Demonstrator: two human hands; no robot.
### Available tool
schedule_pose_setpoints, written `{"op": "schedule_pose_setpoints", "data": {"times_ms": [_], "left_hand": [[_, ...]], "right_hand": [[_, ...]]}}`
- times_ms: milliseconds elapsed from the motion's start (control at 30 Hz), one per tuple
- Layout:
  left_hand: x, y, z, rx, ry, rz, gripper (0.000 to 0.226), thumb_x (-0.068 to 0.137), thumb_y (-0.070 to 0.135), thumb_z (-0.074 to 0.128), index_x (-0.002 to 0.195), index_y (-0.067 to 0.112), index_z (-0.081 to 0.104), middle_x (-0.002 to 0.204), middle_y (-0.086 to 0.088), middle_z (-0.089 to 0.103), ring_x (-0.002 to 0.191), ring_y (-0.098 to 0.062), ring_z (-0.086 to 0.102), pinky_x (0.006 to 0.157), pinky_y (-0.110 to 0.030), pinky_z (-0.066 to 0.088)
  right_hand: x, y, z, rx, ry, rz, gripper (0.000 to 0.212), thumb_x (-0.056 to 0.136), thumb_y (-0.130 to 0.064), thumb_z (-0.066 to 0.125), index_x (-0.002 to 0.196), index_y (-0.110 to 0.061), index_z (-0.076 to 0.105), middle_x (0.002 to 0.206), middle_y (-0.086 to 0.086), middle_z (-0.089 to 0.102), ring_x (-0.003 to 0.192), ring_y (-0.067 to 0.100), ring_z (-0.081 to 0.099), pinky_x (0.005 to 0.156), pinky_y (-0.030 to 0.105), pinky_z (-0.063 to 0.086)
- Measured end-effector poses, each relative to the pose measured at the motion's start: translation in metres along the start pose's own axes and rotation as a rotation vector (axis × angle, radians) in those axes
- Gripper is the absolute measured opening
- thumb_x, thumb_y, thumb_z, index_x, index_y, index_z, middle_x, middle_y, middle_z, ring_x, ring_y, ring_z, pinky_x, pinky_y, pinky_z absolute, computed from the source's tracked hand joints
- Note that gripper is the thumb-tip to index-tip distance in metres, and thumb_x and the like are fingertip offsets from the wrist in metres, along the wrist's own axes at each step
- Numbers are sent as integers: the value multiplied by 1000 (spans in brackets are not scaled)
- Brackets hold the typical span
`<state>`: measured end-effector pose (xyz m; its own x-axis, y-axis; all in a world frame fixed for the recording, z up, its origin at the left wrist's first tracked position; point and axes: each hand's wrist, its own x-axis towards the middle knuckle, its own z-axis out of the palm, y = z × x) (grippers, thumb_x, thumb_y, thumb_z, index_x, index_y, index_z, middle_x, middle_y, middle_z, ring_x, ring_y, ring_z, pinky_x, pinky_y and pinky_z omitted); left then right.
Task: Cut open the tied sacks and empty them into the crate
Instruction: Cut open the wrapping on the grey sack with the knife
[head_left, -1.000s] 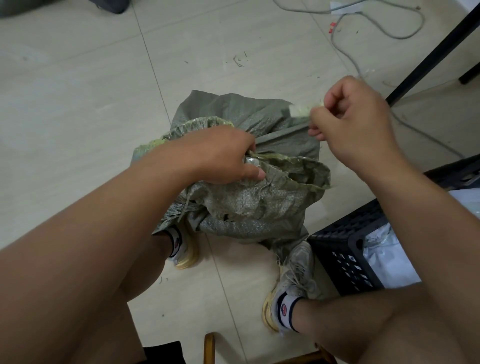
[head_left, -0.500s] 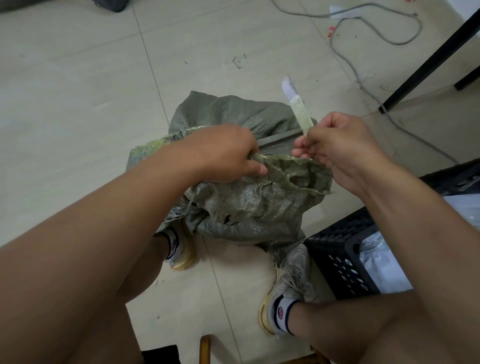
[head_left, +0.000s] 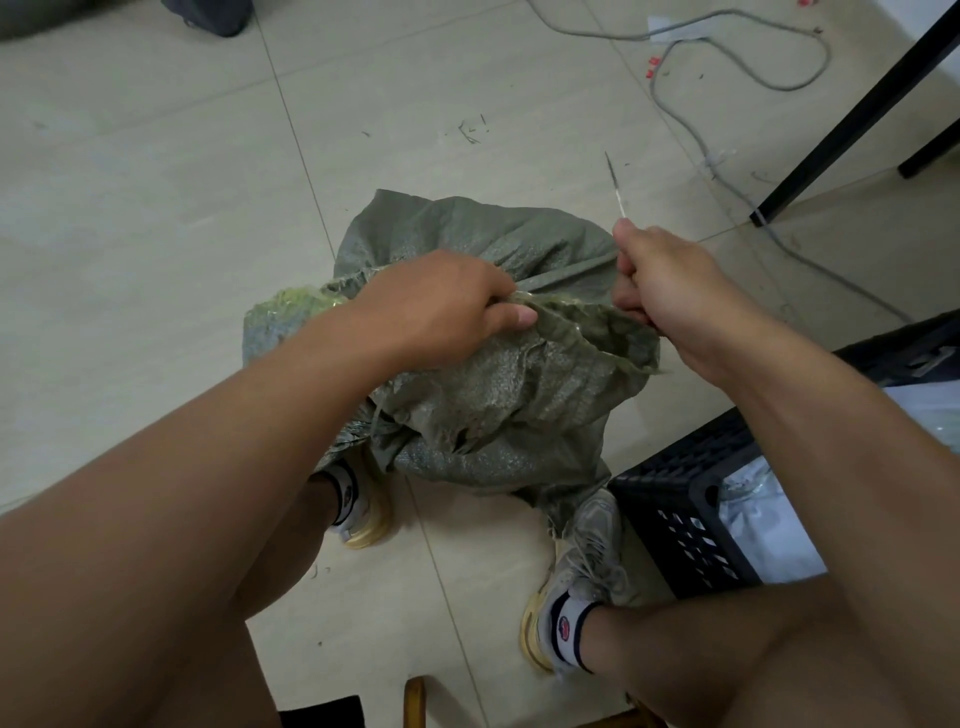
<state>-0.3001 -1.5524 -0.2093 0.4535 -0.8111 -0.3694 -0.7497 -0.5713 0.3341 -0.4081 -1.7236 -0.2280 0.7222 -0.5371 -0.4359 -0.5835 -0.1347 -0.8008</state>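
Woven grey-green sack (head_left: 498, 405) sits crumpled between my feet; left hand (head_left: 441, 306) grips its bunched mouth, right hand (head_left: 670, 280) clasps a thin blade (head_left: 614, 184), now lowered beside the crate (head_left: 675, 499).

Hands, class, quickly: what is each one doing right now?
Left hand: grips the sack at its bunched mouth.
Right hand: holds a thin blade.

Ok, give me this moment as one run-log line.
left hand: grips sack mouth | right hand: holds knife, blade edge-on, pointing away | sack: on floor between feet | crate: right of sack
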Motion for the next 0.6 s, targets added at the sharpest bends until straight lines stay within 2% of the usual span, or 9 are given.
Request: {"op": "schedule_pose_setpoints", "data": {"times_ms": [100,133,233,300,367,433,467,533,600], "left_hand": [[-1,-3,-1,-16,10,-40,38,99,54,40,86,23,58,71,3,55,65,-13,53,55,-28,32],[-1,-5,-2,-22,21,-50,37,99,54,40,90,24,60,71,3,55,65,-13,53,56,-27,32],[1,-9,-4,-35,101,-87,40,98,55,40,98,22,65,76,3,48,76,-14,50,65,-29,34],[2,-12,-6,11,165,-123,44,97,58,38,101,24,65,86,1,39,96,-18,38,80,-33,33],[2,-13,-10,51,206,-139,44,96,61,36,99,28,65,95,-3,38,103,-23,34,87,-37,32],[2,-15,-14,38,199,-122,45,96,60,36,90,25,62,89,-2,46,94,-23,45,78,-35,34],[2,-14,-16,-6,178,-110,45,97,58,37,88,20,62,80,-1,50,83,-21,51,69,-33,34],[1,-13,-19,-120,126,-95,44,99,52,40,92,15,63,69,0,51,66,-17,50,57,-31,31],[-1,-13,-21,-185,117,-84,43,99,50,42,93,13,63,66,0,50,61,-15,47,55,-31,31]], "right_hand": [[2,3,-5,-37,35,-52,10,101,-28,41,106,-20,45,72,-1,53,61,13,45,58,31,36],[3,3,-7,-52,56,-66,12,101,-23,42,113,-20,43,78,0,57,65,13,49,60,32,40],[5,1,-8,-82,118,-66,14,98,-14,44,110,-20,39,90,1,53,76,16,50,66,39,45],[7,-1,-8,6,103,-49,8,97,-20,49,101,-20,42,88,0,50,74,16,47,64,38,42],[5,-3,-8,118,-7,-39,27,91,-43,60,98,-19,51,90,-1,55,75,14,48,64,34,40],[2,-6,-8,149,-121,-62,53,76,-61,72,95,-15,53,87,-2,58,72,12,49,63,30,40],[0,-7,-7,155,-150,-79,57,67,-61,75,90,-16,50,83,-2,56,71,11,49,61,28,41],[1,-6,-7,159,-168,-87,59,60,-51,81,91,-18,44,86,-1,54,76,10,54,56,21,44],[2,-5,-8,96,-189,-77,61,65,-39,86,103,-16,44,96,0,54,84,11,57,54,17,46]]}}
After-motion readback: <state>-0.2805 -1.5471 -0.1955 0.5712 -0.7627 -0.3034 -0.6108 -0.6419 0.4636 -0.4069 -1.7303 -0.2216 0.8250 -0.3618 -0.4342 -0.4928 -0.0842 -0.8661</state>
